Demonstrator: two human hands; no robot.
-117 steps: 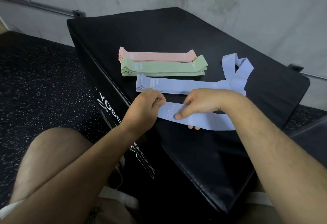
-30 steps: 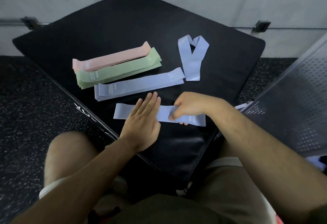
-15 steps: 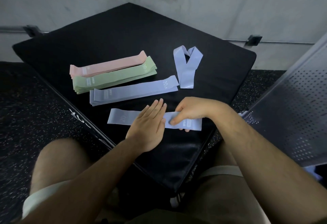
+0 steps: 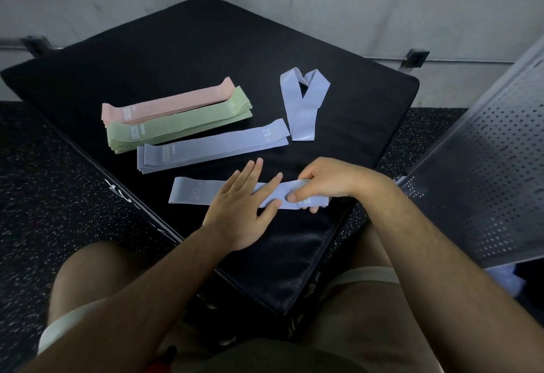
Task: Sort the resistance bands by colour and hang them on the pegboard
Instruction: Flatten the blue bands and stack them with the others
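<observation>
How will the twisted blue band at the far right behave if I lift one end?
Probably floppy: the twisted blue band lies folded and kinked, so it should droop when lifted. Likely light: it is a thin flat strip. It should not roll, lying flat on the black pad.

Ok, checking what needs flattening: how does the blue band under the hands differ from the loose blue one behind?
The blue band under the hands lies flat; the far blue band is folded into a V. The left hand rests on the near one and the right hand pinches it; the far one lies untouched. Both are pale blue.
</observation>
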